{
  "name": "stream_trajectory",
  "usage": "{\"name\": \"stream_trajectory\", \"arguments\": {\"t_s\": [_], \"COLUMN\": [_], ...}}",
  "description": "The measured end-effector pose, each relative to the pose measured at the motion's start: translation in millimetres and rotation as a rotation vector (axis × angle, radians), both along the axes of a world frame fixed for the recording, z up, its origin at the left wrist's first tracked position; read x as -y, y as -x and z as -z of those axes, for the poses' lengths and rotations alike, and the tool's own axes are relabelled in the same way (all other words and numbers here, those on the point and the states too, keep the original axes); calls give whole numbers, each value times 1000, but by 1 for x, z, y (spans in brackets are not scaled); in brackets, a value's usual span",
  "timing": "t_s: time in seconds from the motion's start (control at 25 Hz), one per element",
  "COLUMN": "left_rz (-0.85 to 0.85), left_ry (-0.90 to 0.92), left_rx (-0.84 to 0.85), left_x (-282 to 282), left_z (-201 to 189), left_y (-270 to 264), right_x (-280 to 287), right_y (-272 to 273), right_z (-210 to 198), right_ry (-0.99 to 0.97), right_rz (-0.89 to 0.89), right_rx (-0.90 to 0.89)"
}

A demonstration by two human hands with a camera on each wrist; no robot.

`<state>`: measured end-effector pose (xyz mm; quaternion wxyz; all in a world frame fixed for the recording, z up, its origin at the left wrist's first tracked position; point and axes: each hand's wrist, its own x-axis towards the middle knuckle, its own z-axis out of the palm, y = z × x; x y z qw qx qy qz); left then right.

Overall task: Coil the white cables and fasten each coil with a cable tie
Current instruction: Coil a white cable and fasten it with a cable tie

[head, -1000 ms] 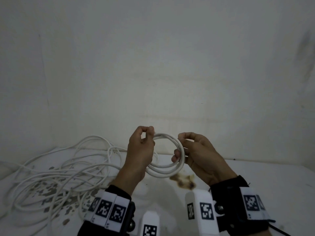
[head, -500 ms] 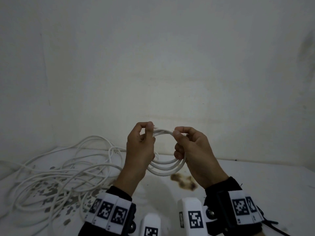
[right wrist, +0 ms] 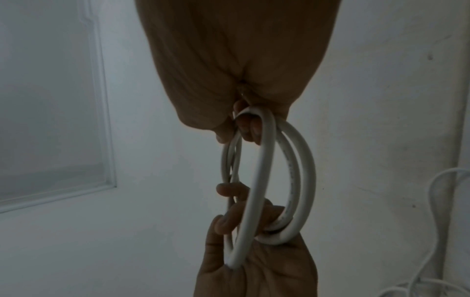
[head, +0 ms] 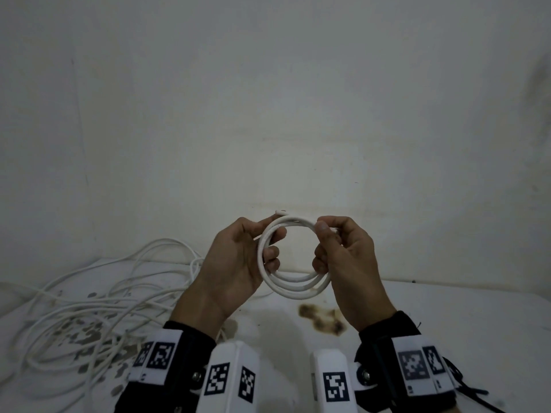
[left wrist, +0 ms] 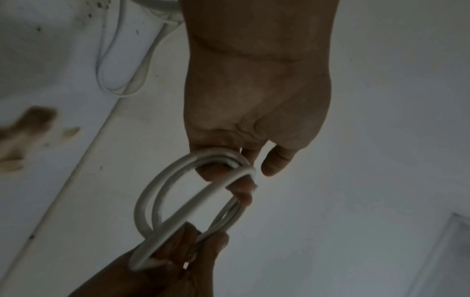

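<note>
Presently the coil [head: 293, 278] was held above the table [head: 447, 323], the left hand [head: 235, 263] and right hand [head: 346, 263] each gripping one side. Coiling appeared finished; fastening would require a cable tie, none visible.

left hand [head: 235, 263]: bare, black cuff at the wrist.
right hand [head: 348, 263]: bare, black cuff too.
wrist bands [head: 158, 357]: white, black square-code markers.
camera blocks [head: 229, 380]: white, coded, round screw heads beside them.
strap [head: 465, 391]: dark, at 5 o'clock, possibly a loose end.
</note>
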<state>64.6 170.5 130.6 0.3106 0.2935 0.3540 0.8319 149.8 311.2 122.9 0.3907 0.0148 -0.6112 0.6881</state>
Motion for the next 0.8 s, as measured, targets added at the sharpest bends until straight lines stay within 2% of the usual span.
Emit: {"name": "stream_trajectory", "arguments": {"t_s": [0.2, 0.44, 0.68, 0.8], "left_rz": [-34, -155, -403, -447], "left_ry": [-2, 40, 98, 100], "left_rx": [-196, -288, -328, -300], "left_x": [4, -5, -14, -19], "left_z": [7, 7, 9, 10], "left_y": [-2, -7, -8, -9], "right_x": [-1, -1, 5, 4], "right_y": [-2, -4, 0, 1], "right_z": [-4, -5, -4, -3], "right_ry": [39, 100, 158, 190], "right_rz": [-4, -14, -32, -32], "right_rx": [-29, -48, -78, -89]}}
